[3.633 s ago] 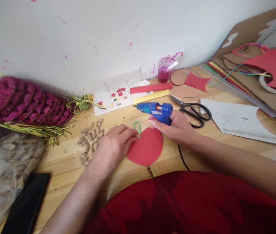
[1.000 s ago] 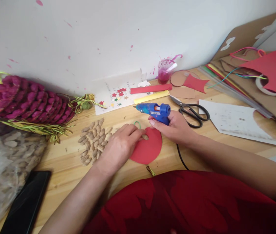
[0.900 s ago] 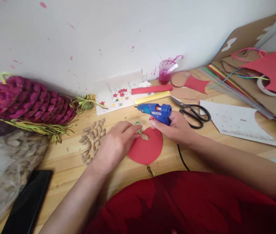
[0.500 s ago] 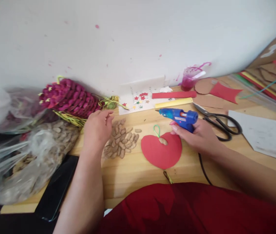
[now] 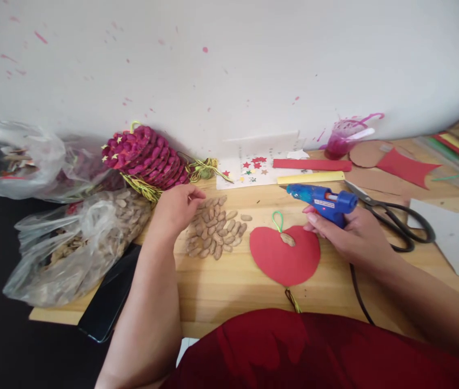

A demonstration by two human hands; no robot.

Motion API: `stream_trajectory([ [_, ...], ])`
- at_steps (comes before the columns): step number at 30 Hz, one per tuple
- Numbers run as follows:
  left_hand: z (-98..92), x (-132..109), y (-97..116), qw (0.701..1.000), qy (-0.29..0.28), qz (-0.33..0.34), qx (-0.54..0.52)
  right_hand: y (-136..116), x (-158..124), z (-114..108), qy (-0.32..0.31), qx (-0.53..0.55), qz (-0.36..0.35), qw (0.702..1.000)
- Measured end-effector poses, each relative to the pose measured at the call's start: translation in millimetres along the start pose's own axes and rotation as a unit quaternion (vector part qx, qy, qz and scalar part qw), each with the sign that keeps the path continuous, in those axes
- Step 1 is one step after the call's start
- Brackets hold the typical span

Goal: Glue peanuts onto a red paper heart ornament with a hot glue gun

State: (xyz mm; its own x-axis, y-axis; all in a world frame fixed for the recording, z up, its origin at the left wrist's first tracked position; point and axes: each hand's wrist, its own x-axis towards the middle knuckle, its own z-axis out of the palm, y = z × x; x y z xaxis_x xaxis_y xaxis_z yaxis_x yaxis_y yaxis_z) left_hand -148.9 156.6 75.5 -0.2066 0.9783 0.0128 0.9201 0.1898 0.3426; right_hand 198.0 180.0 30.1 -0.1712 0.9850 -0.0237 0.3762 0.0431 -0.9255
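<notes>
A red paper disc point(image 5: 284, 256) lies on the wooden table point(image 5: 221, 286) with a green loop point(image 5: 278, 220) at its top and one peanut shell point(image 5: 288, 239) stuck near the loop. My right hand point(image 5: 354, 237) grips a blue glue gun point(image 5: 322, 199) just right of the disc, nozzle pointing left. My left hand point(image 5: 176, 208) rests with curled fingers at the left edge of a pile of peanut shells point(image 5: 215, 229); whether it holds a shell is hidden.
A magenta shell ornament point(image 5: 144, 156) lies by the wall. Plastic bags of shells point(image 5: 79, 243) and a black phone point(image 5: 110, 297) sit at the left. Black scissors point(image 5: 399, 227), a yellow ruler point(image 5: 310, 177), a star sticker sheet point(image 5: 253, 165), red paper pieces and a pink cup point(image 5: 340, 143) lie behind.
My left hand has left the red disc, where a shell now sits, and moved left to the shell pile. My view has swung left. My right hand still holds the glue gun.
</notes>
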Motion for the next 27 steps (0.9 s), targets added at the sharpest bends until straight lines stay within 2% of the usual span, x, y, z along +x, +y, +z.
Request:
stream_trajectory([
  [3, 3.5, -3, 13, 0.996, -0.058, 0.035, -0.063, 0, 0, 1, 0.001, 0.017, 0.006, 1.0],
  [6, 8.1, -5, 24, 0.99, -0.098, 0.075, -0.062, 1, 2, 1, 0.001, 0.019, 0.011, 1.0],
  [8, 8.5, -6, 26, 0.993, -0.084, 0.076, -0.04, 0, 2, 1, 0.004, 0.023, 0.012, 1.0],
  [12, 2.4, -5, 21, 0.999, -0.033, 0.035, 0.019, -4, 2, 1, 0.008, 0.044, 0.006, 0.999],
  [20, 0.7, -5, 24, 0.995, -0.077, 0.039, 0.05, -3, 3, 2, 0.013, 0.054, 0.004, 0.998],
  [27, 4.5, -5, 21, 0.998, -0.058, 0.038, 0.007, -3, 4, 1, 0.012, -0.009, 0.009, 1.0],
])
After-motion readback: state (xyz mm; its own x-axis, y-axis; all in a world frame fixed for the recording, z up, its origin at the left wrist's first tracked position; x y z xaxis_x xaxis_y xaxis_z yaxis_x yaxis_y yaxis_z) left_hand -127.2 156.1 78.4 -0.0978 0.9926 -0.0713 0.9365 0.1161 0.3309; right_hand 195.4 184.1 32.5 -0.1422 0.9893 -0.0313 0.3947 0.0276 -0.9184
